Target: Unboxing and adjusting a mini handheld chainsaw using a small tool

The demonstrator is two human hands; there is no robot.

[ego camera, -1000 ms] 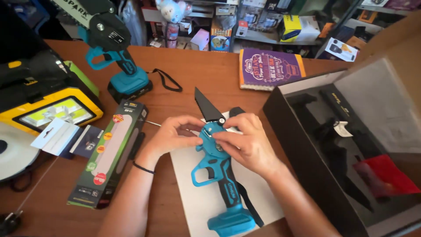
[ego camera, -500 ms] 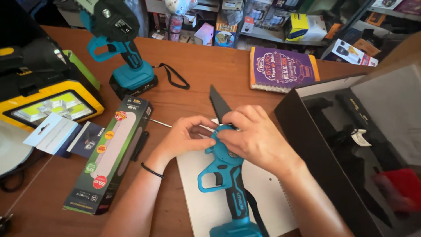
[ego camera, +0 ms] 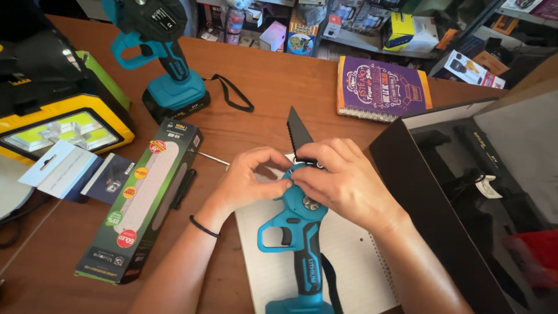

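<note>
Both my hands grip the blue cordless pruner (ego camera: 299,232), lying on a white notebook (ego camera: 349,261) on the bench (ego camera: 279,87): left hand (ego camera: 247,183) pinching its head, right hand (ego camera: 343,180) wrapped over the top behind the black blade (ego camera: 298,135). Left lies a long dark box (ego camera: 142,200) with round red and orange stickers. Beyond, a purple book (ego camera: 381,87); right, an open black case (ego camera: 465,192).

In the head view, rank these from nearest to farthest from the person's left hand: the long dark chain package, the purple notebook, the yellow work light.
Measured from the left hand:
1. Long dark chain package, just left of the hand on the table.
2. Purple notebook, up and to the right, past the saw blade.
3. Yellow work light, at the far left edge.
</note>
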